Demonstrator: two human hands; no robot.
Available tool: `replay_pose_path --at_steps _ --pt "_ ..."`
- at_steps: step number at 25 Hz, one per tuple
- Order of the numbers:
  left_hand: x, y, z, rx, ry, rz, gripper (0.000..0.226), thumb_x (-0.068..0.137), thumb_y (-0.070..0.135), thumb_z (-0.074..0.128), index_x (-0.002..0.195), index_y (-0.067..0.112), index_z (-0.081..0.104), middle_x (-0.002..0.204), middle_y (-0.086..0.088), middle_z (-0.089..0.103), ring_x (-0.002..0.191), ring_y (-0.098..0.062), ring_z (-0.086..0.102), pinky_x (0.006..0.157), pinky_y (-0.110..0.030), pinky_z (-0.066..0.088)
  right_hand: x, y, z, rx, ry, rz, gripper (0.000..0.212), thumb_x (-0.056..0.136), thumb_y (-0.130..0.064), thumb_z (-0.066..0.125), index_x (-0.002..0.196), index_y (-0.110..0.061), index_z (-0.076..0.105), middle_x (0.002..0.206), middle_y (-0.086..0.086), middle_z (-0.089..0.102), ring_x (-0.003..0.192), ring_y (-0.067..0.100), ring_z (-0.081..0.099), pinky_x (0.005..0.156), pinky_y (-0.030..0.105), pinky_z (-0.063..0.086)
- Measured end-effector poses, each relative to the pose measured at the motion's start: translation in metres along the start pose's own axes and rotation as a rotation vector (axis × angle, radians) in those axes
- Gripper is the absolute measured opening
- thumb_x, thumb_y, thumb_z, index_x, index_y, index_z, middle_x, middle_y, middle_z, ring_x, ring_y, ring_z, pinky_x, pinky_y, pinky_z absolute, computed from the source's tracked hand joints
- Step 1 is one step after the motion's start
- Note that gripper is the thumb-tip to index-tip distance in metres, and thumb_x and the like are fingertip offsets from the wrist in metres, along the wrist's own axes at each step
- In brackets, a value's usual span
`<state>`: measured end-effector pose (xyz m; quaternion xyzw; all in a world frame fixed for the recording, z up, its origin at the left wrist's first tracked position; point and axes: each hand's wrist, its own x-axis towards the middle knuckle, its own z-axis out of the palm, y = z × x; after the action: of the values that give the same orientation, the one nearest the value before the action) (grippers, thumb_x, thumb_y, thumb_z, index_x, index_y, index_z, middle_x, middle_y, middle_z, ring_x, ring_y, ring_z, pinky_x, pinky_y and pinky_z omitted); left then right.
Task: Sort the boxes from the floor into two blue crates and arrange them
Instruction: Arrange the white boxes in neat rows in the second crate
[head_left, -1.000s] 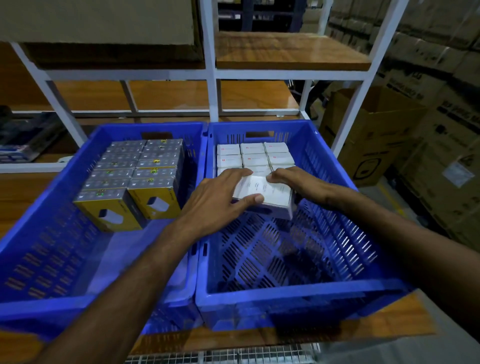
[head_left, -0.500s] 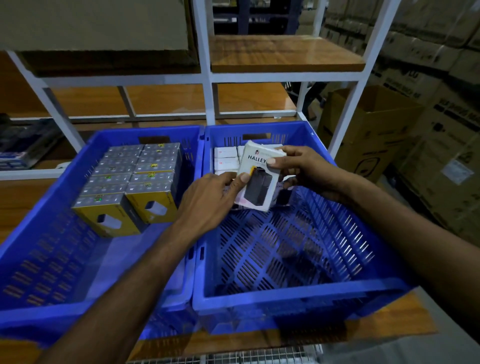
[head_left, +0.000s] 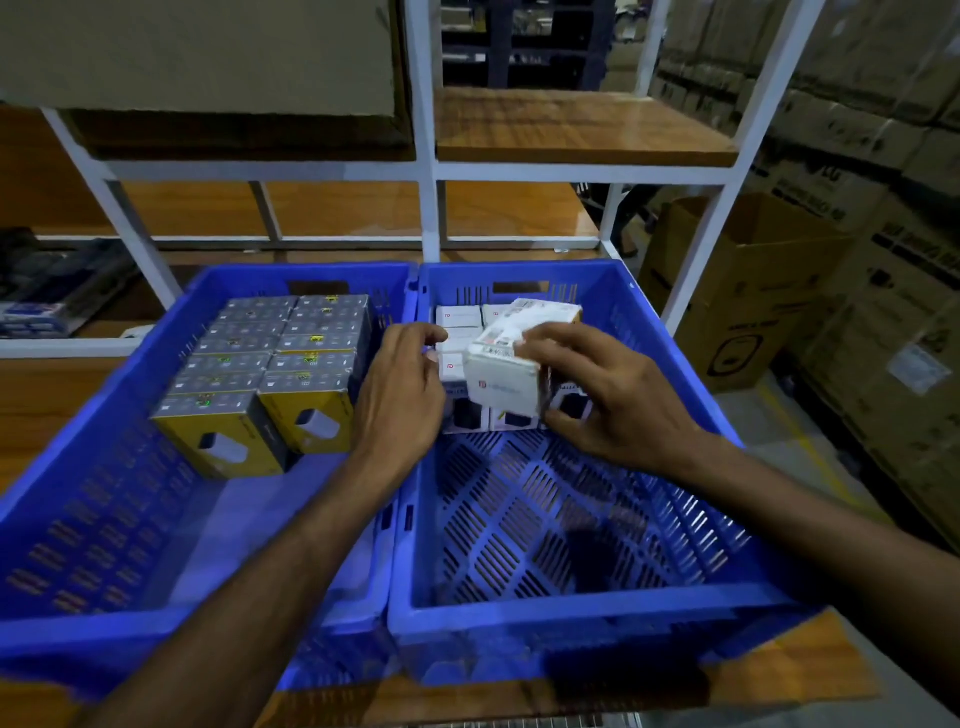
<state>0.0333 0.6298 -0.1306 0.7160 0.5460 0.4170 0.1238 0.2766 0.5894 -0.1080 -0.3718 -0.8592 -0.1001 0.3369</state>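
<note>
Head view: right hand (head_left: 613, 395) grips a white box (head_left: 506, 374) over the right blue crate (head_left: 597, 613), left hand (head_left: 400, 395) half-curled, empty; best lowered upright, flush against the packed row (head_left: 460, 332).

The slotted floor of the right blue plastic crate (head_left: 597, 608) lies bare in its near half; upright white cardboard boxes (head_left: 460, 332) fill its far end; yellow-and-grey cardboard boxes (head_left: 270, 364) crowd the far half of the left blue plastic crate (head_left: 104, 519); white metal shelf uprights (head_left: 423, 156) stand behind both.
</note>
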Motion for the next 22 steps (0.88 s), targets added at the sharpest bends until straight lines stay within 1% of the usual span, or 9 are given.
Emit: replay_pose_path --at_steps 4,6,8,9,11,13,15,19,22 --pt "-0.001 0.004 0.001 0.028 -0.004 0.005 0.023 0.104 0.011 0.048 0.122 0.018 0.059 0.125 -0.002 0.053 0.097 -0.023 0.059 0.076 -0.033 0.040 -0.004 0.000 0.008 -0.079 -0.009 -0.032 0.063 0.086 -0.024 0.073 0.146 -0.015 0.057 0.137 0.005 0.063 0.110 0.023 0.064 0.074 0.037 0.058" --pt "-0.001 0.004 0.001 0.014 -0.002 -0.010 0.023 0.103 0.010 0.049 0.122 0.018 0.059 0.125 -0.002 0.052 0.098 -0.023 0.059 0.076 -0.033 0.040 0.001 0.000 0.008 0.008 -0.030 0.104 0.080 0.082 -0.038 0.078 0.152 -0.017 0.047 0.128 -0.005 0.065 0.099 0.019 0.062 0.073 0.040 0.056" --pt "0.001 0.004 0.000 -0.007 -0.004 -0.040 0.024 0.103 0.009 0.049 0.121 0.019 0.059 0.126 -0.002 0.053 0.099 -0.023 0.060 0.078 -0.036 0.043 0.007 -0.001 0.008 0.093 -0.045 0.278 0.094 0.074 -0.057 0.080 0.153 -0.023 0.044 0.112 -0.025 0.059 0.091 0.013 0.059 0.073 0.035 0.053" --pt "0.001 0.004 -0.001 -0.020 -0.006 -0.055 0.024 0.103 0.008 0.048 0.121 0.019 0.059 0.127 -0.002 0.053 0.101 -0.022 0.059 0.079 -0.036 0.044 0.009 -0.002 0.008 0.126 -0.054 0.343 0.096 0.070 -0.065 0.079 0.151 -0.026 0.047 0.105 -0.029 0.056 0.088 0.012 0.059 0.073 0.033 0.051" --pt "0.001 0.004 -0.001 -0.049 0.000 -0.076 0.027 0.102 0.005 0.047 0.121 0.019 0.059 0.129 -0.003 0.053 0.103 -0.021 0.059 0.080 -0.036 0.045 0.012 -0.002 0.013 0.193 -0.098 0.438 0.094 0.065 -0.074 0.077 0.145 -0.034 0.053 0.104 -0.023 0.062 0.085 0.008 0.062 0.074 0.034 0.055" --pt "0.002 0.003 -0.001 -0.072 0.028 -0.092 0.031 0.098 0.000 0.046 0.119 0.018 0.061 0.126 -0.004 0.053 0.103 -0.023 0.059 0.083 -0.039 0.047 0.011 0.002 0.020 0.316 -0.162 0.560 0.088 0.064 -0.072 0.082 0.141 -0.038 0.056 0.107 -0.014 0.067 0.083 0.005 0.066 0.077 0.037 0.058" --pt "0.004 0.002 -0.001 -0.101 0.045 -0.121 0.032 0.096 -0.002 0.046 0.116 0.017 0.062 0.122 -0.005 0.053 0.103 -0.025 0.059 0.086 -0.040 0.047 0.007 0.008 0.025 0.472 -0.214 0.688 0.082 0.067 -0.064 0.086 0.139 -0.039 0.056 0.107 -0.014 0.066 0.084 0.004 0.066 0.082 0.034 0.056" --pt "0.004 0.002 -0.001 -0.128 0.052 -0.162 0.029 0.097 -0.002 0.046 0.115 0.015 0.062 0.120 -0.005 0.052 0.102 -0.023 0.058 0.086 -0.035 0.043 0.006 0.021 0.031 0.762 -0.275 0.879 0.073 0.073 -0.048 0.085 0.138 -0.027 0.057 0.116 -0.007 0.072 0.102 0.012 0.071 0.083 0.031 0.053" --pt "0.005 0.002 -0.001 -0.154 0.062 -0.185 0.028 0.097 -0.001 0.046 0.115 0.015 0.061 0.121 -0.003 0.051 0.104 -0.021 0.057 0.086 -0.030 0.040 0.006 0.029 0.046 0.703 -0.346 0.906 0.068 0.077 -0.041 0.089 0.134 -0.027 0.055 0.122 -0.005 0.071 0.103 0.018 0.071 0.085 0.037 0.056"
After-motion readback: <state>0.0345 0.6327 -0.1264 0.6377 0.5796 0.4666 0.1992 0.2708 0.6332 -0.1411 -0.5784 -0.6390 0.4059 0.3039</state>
